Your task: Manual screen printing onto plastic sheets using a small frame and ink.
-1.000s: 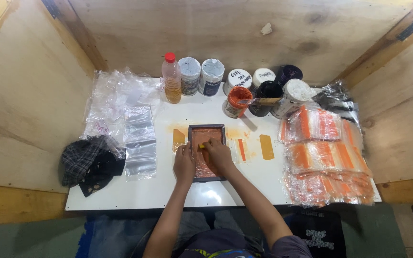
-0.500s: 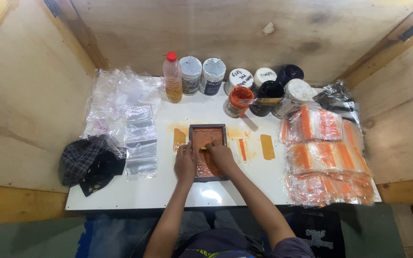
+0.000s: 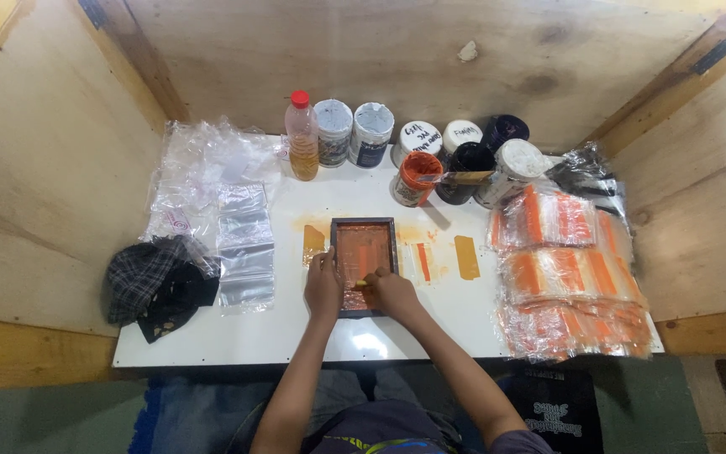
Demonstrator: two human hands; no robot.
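The left hand (image 3: pixel 323 286) lies flat against the left edge of the dark frame (image 3: pixel 364 266). The right hand (image 3: pixel 391 292), over the frame's lower right part, pinches a small squeegee (image 3: pixel 362 283) on its orange mesh.

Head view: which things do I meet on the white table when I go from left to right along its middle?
Dark checked cloth → stack of clear bags → left hand → dark framed screen → orange strip → pile of orange-striped bags.

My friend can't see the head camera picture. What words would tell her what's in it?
Seen from above, a person's left hand steadies a small dark frame smeared with orange ink on a white table, while the right hand presses on its lower part. Jars and a bottle line the back; orange-striped bags are stacked at the right.
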